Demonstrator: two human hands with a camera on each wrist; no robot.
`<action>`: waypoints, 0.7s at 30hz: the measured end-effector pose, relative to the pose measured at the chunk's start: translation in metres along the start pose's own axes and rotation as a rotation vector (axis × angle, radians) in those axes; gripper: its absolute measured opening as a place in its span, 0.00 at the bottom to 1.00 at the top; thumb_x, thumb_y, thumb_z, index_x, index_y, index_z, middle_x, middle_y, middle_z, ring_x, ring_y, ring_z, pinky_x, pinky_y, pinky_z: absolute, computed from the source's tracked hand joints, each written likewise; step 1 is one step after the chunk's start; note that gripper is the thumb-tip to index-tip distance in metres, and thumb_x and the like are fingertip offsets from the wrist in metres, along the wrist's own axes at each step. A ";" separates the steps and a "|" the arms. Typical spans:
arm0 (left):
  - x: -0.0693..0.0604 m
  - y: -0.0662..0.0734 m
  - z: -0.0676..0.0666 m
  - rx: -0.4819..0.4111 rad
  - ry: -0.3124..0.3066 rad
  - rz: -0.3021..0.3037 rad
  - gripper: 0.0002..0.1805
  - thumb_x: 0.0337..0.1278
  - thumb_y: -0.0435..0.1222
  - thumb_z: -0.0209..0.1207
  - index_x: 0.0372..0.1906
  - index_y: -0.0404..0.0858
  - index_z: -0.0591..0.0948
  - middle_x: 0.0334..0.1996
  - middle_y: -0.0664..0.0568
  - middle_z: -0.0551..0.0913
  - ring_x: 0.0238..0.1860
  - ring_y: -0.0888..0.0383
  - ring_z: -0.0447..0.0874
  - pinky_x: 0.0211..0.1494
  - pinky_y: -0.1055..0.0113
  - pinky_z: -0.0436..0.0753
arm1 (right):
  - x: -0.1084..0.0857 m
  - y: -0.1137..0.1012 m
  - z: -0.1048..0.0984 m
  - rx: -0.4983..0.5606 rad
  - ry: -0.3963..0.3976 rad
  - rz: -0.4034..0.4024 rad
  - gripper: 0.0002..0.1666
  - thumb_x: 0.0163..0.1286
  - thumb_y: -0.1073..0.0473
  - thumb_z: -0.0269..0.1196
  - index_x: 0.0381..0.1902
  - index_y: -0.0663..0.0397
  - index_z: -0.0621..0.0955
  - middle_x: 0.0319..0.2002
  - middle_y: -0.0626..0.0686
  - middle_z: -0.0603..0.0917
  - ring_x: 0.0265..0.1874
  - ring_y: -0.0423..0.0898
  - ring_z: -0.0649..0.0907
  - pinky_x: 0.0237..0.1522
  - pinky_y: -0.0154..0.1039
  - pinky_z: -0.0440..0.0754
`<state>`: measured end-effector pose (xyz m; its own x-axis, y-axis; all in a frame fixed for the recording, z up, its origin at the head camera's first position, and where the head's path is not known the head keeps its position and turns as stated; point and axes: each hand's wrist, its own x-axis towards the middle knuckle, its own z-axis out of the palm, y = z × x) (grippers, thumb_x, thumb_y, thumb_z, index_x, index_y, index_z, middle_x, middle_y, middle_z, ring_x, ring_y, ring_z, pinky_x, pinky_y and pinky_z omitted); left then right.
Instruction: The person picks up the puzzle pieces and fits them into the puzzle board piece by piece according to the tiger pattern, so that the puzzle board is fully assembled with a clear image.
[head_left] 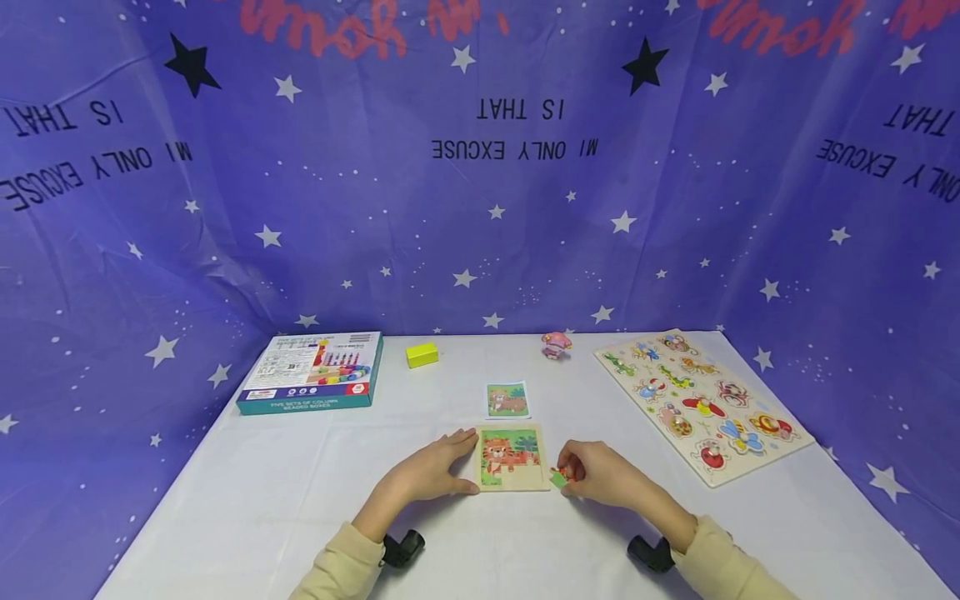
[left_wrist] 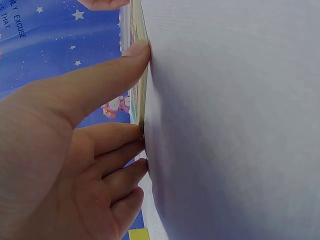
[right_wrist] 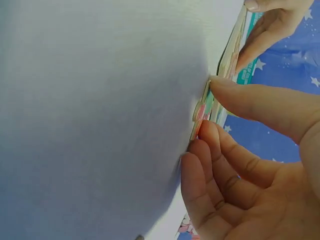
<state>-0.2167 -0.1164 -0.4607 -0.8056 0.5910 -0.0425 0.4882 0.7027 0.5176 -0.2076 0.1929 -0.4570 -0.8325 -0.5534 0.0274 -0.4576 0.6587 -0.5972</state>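
Observation:
A square wooden tiger jigsaw puzzle (head_left: 511, 483) lies flat, partly filled, with bare wood showing at its lower right. My left hand (head_left: 426, 468) touches its left edge, the thumb near the close corner and the fingers toward the far one. In the left wrist view the thumb and fingertips of that hand (left_wrist: 85, 130) meet the puzzle's thin side. Just right of the puzzle, my right hand (head_left: 600, 473) pinches a green and orange puzzle piece (head_left: 559, 478) between thumb and fingers. The right wrist view shows the piece (right_wrist: 201, 109) tilted at the table surface.
A picture card (head_left: 507, 401) lies just beyond the puzzle. Farther back are a boxed bead set (head_left: 311, 373), a yellow block (head_left: 422, 356) and a pink figurine (head_left: 556, 344). An insect peg board (head_left: 705, 408) lies at the right. Purple star-printed cloth (head_left: 480, 242) surrounds the white table.

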 end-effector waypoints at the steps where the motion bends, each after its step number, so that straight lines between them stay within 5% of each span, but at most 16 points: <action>1: 0.000 0.000 0.000 0.000 0.000 0.000 0.45 0.52 0.48 0.68 0.70 0.30 0.64 0.71 0.41 0.62 0.72 0.44 0.56 0.73 0.50 0.56 | 0.000 0.000 0.000 0.008 -0.002 0.003 0.17 0.52 0.66 0.74 0.37 0.59 0.78 0.28 0.46 0.76 0.25 0.38 0.74 0.24 0.32 0.75; 21: 0.001 0.000 0.001 0.000 -0.004 -0.012 0.45 0.52 0.48 0.68 0.70 0.30 0.64 0.71 0.42 0.61 0.72 0.43 0.56 0.73 0.50 0.57 | -0.005 0.008 -0.001 0.041 0.013 -0.029 0.22 0.50 0.64 0.75 0.39 0.52 0.74 0.28 0.45 0.78 0.26 0.37 0.75 0.26 0.31 0.75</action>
<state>-0.2172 -0.1150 -0.4617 -0.8101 0.5839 -0.0524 0.4784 0.7101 0.5166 -0.2069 0.2014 -0.4612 -0.8230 -0.5653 0.0552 -0.4686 0.6209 -0.6284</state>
